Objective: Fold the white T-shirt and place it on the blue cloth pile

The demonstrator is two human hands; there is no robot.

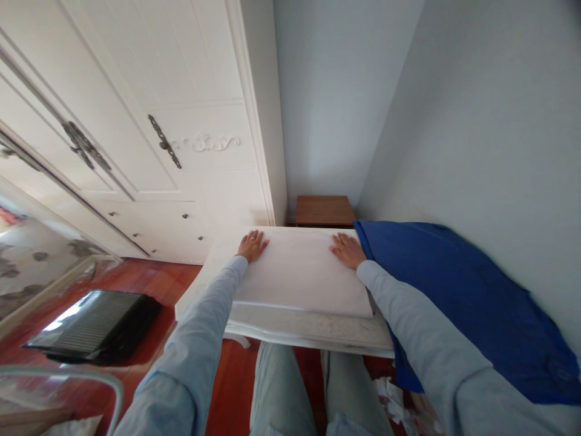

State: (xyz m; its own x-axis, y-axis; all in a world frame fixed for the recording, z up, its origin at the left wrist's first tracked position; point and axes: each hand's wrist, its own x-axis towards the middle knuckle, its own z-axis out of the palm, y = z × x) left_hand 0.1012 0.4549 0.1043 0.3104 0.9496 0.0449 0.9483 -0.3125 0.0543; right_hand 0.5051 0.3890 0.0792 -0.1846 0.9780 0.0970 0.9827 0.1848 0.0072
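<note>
1. One dark, ribbed case lies on the red wooden floor at far left, well apart from the hands; a curved pale rail shows nearer the viewer.
2. Next stands a white wardrobe with dark metal handles; its side panel rises beyond the table's far edge.
3. The left hand presses palm down at the far left corner of the white cloth; its fingers are extended and slightly spread, gripping nothing.
4. The white cloth lies flat between both hands on the white table; a brown wooden cabinet stands beyond it.
5. The right hand rests palm down near the cloth's far right corner; its fingers are straight, slightly parted and closed on nothing.
6. Blue fabric spreads just beside the right hand, toward the grey wall.
</note>
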